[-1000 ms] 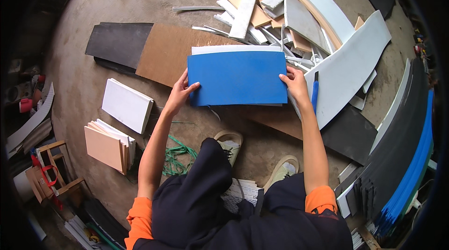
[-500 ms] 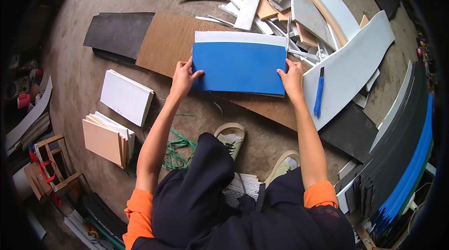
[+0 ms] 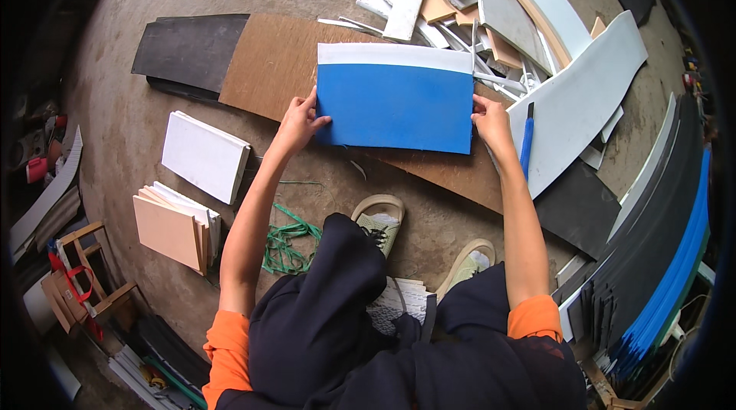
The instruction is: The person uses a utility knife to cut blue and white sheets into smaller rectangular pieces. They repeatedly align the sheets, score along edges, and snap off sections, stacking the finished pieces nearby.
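A blue rectangular sheet point(image 3: 395, 107) is in front of me, over a long brown board point(image 3: 264, 65) on the floor. Along its far edge shows a strip of white sheet point(image 3: 395, 56). My left hand point(image 3: 299, 123) grips the left edge near the lower corner, thumb on top and fingers along the side. At the right edge, my right hand point(image 3: 493, 120) is closed on the sheet with thumb and fingers. Beside my right forearm, a blue-handled utility knife point(image 3: 527, 142) lies on a pale curved sheet point(image 3: 586, 96), partly hidden by the arm.
White and tan offcuts point(image 3: 410, 0) are heaped at the far right. Two stacks of cut sheets, one white point(image 3: 203, 157) and one tan-fronted point(image 3: 169, 230), stand at left, near tangled green strapping point(image 3: 290, 241). Black and blue sheets point(image 3: 675, 257) line the right side.
My right hand has shifted slightly outward, its thumb moving from the blue face to the edge. The blue sheet's lower edge now covers the layer that showed beneath it.
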The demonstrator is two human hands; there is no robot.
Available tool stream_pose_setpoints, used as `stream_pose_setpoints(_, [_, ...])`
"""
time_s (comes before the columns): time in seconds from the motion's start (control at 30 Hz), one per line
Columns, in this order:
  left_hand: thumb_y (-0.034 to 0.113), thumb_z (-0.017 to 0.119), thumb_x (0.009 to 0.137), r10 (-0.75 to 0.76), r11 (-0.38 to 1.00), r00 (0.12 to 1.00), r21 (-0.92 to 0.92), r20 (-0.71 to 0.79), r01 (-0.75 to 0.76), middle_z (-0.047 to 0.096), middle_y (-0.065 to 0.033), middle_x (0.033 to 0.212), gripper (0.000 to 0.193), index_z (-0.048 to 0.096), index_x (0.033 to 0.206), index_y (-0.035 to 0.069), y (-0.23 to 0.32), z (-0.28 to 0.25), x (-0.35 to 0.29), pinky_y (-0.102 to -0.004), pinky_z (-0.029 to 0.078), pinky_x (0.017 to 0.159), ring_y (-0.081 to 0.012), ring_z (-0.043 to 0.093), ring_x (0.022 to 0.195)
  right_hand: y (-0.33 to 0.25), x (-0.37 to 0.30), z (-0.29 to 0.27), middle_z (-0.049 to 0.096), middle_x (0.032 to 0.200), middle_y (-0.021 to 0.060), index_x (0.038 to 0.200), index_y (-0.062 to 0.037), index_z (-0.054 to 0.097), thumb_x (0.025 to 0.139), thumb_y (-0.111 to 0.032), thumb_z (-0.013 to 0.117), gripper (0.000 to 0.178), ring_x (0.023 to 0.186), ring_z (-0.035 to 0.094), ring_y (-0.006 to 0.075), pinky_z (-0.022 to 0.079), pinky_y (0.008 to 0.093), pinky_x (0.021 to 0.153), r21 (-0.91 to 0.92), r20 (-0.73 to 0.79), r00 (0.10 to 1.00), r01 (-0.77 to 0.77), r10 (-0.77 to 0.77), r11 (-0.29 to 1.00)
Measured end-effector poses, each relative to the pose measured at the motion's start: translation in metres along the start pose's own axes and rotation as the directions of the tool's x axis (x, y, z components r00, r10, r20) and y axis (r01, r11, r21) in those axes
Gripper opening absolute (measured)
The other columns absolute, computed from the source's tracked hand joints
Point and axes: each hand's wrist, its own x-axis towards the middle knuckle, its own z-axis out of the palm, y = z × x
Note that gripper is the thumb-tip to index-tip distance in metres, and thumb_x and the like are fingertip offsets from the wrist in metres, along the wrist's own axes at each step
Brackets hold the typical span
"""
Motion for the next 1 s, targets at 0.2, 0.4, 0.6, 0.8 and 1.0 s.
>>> stream_pose_setpoints(0.2, [0.017,0.068,0.075,-0.094,0.99,0.995,-0.107,0.025,0.096,0.047,-0.0125,0.09,0.068,0.033,0.134,0.015,0.001,-0.008,0.012,-0.0286,0.05,0.062,-0.0169,0.052,0.067,0.012,0.014,0.013,0.064,0.087,0.0161,0.113,-0.0098,0.057,0.069,-0.006,0.066,0.046,0.079,0.063,0.0276,0.048,0.0346,0.073,0.164,-0.034,0.999,0.043,-0.038,0.986])
stream_pose_setpoints(0.4, [0.02,0.07,0.073,-0.072,0.997,0.99,-0.013,-0.117,0.071,0.053,-0.011,0.096,0.057,0.047,0.124,0.011,-0.003,-0.012,0.012,-0.0299,0.051,0.062,-0.018,0.06,0.075,0.002,0.014,0.016,0.064,0.09,0.0157,0.117,-0.0134,0.055,0.07,-0.007,0.066,0.048,0.076,0.062,0.0207,0.048,0.0316,0.073,0.231,0.012,0.998,0.055,-0.059,0.971])
stream_pose_setpoints(0.6, [0.021,0.072,0.07,-0.108,0.994,0.96,-0.029,-0.257,0.104,0.06,-0.0113,0.092,0.044,0.059,0.109,0.005,0.002,-0.004,-0.001,-0.0288,0.051,0.066,-0.0184,0.063,0.075,-0.002,0.009,0.007,0.064,0.093,0.0118,0.119,-0.0163,0.054,0.07,-0.008,0.067,0.051,0.076,0.061,0.0173,0.048,0.0301,0.071,0.23,0.032,0.997,0.063,-0.072,0.971])
stream_pose_setpoints(0.8, [0.021,0.072,0.069,-0.061,0.997,0.96,0.037,-0.274,0.074,0.059,-0.0114,0.093,0.045,0.059,0.109,0.004,0.004,-0.004,0.001,-0.0284,0.051,0.065,-0.0177,0.064,0.073,-0.001,0.009,0.006,0.064,0.092,0.0111,0.118,-0.0179,0.055,0.07,-0.009,0.068,0.05,0.075,0.061,0.0161,0.049,0.0293,0.071,0.246,0.034,0.999,0.028,-0.037,0.969])
stream_pose_setpoints(1.0, [0.019,0.072,0.07,-0.073,0.997,0.966,0.002,-0.248,0.075,0.058,-0.0108,0.094,0.045,0.058,0.111,0.005,0.003,-0.004,0.001,-0.0277,0.051,0.059,-0.0167,0.064,0.072,0.003,0.008,0.008,0.065,0.09,0.0105,0.116,-0.0179,0.056,0.07,-0.009,0.068,0.048,0.074,0.061,0.0157,0.049,0.0288,0.07,0.286,0.007,0.999,0.042,-0.046,0.957])
